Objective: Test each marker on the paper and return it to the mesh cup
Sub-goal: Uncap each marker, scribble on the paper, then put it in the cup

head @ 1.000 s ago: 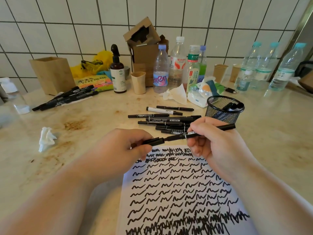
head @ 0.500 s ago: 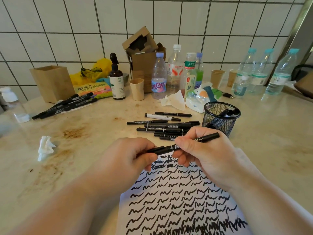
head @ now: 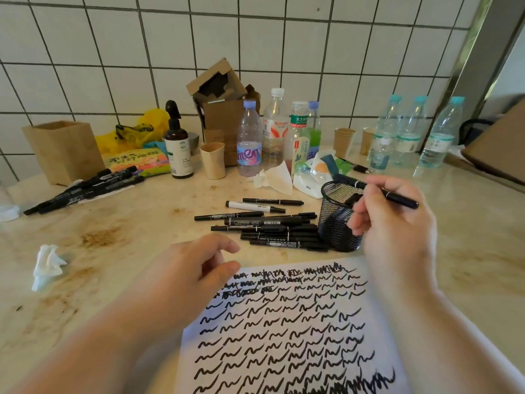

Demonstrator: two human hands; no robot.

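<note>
In the head view, readable writing is sparse: a clear plastic bottle with a lilac cap (head: 249, 143) carries a pink-and-blue label that seems to read "men", the green-banded bottle (head: 298, 137) beside it shows the Chinese characters "东方", and a colourful flat packet (head: 136, 162) bears Chinese characters too blurred to make out. The print on the loose pile of black markers (head: 270, 227) lying on the stained beige tabletop (head: 113, 237) is too small to read. The right hand (head: 395, 223) is raised over the black wire mesh cup (head: 338, 220), its grip pinched around a slim black capped marker (head: 397, 198) that lies nearly level across the cup's rim, one end pointing left over the opening, the other sticking out to the right. The left hand (head: 193, 268) hovers palm-down at the upper left corner of the white paper sheet covered in black squiggles (head: 284, 336), its grip loose and holding nothing, fingers gently curled.
</note>
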